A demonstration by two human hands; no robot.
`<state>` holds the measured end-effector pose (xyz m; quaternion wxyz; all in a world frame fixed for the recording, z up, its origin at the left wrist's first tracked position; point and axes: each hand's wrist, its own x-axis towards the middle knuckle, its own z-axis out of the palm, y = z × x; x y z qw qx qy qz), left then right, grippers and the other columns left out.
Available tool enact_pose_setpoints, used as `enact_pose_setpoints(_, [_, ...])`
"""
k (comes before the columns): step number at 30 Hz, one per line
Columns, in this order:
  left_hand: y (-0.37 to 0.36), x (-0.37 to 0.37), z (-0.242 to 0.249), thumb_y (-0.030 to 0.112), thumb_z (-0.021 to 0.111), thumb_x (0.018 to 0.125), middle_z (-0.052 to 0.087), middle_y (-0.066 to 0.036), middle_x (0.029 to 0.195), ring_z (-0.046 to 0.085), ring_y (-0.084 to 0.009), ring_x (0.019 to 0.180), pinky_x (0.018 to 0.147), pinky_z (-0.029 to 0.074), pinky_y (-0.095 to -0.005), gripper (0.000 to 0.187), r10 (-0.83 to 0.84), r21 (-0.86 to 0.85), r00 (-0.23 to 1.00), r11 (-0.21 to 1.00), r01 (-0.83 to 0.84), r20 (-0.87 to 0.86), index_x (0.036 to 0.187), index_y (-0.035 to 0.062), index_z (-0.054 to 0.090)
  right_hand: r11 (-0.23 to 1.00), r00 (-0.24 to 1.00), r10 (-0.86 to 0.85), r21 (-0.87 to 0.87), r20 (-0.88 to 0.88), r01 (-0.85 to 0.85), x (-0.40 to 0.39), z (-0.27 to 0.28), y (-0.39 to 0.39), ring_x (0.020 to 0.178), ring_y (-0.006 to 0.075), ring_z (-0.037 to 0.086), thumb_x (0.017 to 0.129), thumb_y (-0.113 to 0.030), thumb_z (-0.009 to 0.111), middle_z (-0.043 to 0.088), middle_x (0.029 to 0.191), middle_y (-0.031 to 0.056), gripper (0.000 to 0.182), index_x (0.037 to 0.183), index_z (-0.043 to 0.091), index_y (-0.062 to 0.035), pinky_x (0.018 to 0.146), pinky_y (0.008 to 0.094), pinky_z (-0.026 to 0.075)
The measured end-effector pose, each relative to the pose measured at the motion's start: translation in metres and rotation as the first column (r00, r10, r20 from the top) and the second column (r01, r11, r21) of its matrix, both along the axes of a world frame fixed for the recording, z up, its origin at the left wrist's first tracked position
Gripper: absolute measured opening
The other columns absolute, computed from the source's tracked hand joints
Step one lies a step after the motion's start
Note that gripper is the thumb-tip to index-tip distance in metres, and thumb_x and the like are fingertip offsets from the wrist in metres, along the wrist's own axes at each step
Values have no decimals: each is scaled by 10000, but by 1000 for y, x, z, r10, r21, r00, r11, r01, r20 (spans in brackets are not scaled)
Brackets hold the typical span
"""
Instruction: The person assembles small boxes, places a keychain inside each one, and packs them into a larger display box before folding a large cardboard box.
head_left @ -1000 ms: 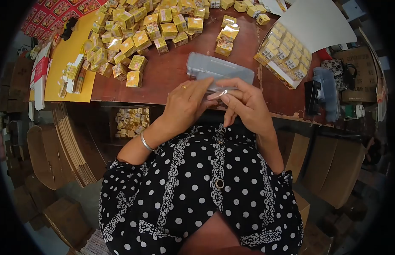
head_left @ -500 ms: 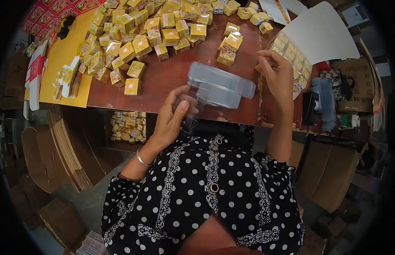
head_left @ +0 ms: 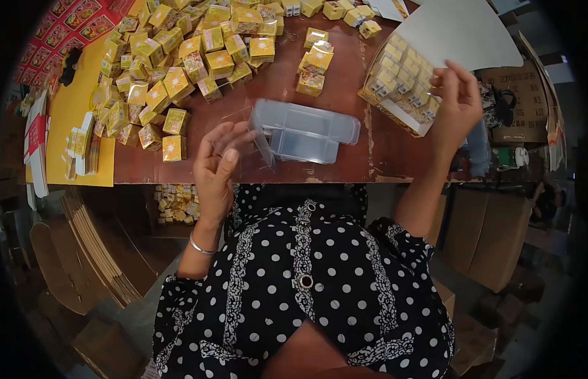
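Observation:
My left hand is closed on a thin clear plastic box, with the thumb on its near side. Just right of it, translucent plastic trays lie overlapping on the red-brown table. My right hand is raised at the right side of an open carton, its fingers loosely bent and apart, with nothing visible in them. Rows of small yellow-and-white pieces fill the carton, and its white lid stands folded back behind.
Small yellow printed boxes are heaped at the back left. A short row of yellow boxes stands mid-table. Flattened cartons lie on yellow card at left. The table's front edge is close to my body.
My right hand has moved from the carton's left side to its right side, fingers loosening. The left hand keeps the clear plastic box and shifts left. The camera view has shifted slightly.

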<state>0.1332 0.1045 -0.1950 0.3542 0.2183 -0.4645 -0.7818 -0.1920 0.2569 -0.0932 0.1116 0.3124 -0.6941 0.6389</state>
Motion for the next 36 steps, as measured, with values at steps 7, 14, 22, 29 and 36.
enact_pose_setpoints(7, [-1, -5, 6, 29, 749, 886, 598, -203, 1362, 622, -287, 1237, 1052, 509, -369, 572, -5, -67, 1000, 998, 4, -15, 1379, -35, 468, 642, 894, 448, 695, 2, -324, 43, -78, -62, 885, 245, 702, 890, -104, 720, 727, 1027, 118, 317, 1196, 673, -36, 792, 350, 551])
enact_pose_setpoints(14, [-1, 2, 6, 13, 753, 879, 598, -202, 1362, 630, -280, 1224, 1032, 518, -344, 585, 0, -39, 1000, 999, 1, 31, 1386, -39, 467, 495, 938, 344, 859, -53, -133, 45, -104, -98, 968, 307, 696, 849, -160, 761, 710, 1090, 156, 379, 1200, 660, -63, 813, 392, 550])
enact_pose_setpoints(22, [1, -5, 11, -7, 782, 848, 599, -200, 1357, 608, -263, 1245, 1065, 490, -361, 634, 21, -113, 997, 994, -13, 73, 1395, -40, 464, 752, 775, 520, 237, 360, -615, 45, -68, -55, 1077, 168, 657, 882, -49, 716, 671, 1169, 101, 430, 1291, 588, -15, 879, 301, 557])
enact_pose_setpoints(29, [12, -13, 15, -2, 778, 854, 600, -196, 1357, 608, -266, 1245, 1063, 489, -361, 622, -59, -119, 995, 991, 68, 78, 1391, -38, 467, 712, 553, 652, -166, 519, -683, 49, -54, 4, 1089, 225, 654, 965, -87, 588, 601, 1279, 180, 631, 1537, 338, 8, 885, 334, 580])
enact_pose_setpoints(36, [30, -23, 21, -4, 769, 859, 603, -194, 1356, 607, -280, 1250, 1069, 483, -376, 606, -160, -106, 981, 980, 171, 107, 1387, -34, 474, 607, 249, 764, -532, 595, -591, 24, -93, 74, 992, 242, 685, 1001, -197, 510, 617, 1258, 200, 568, 1504, 372, 28, 821, 340, 594])
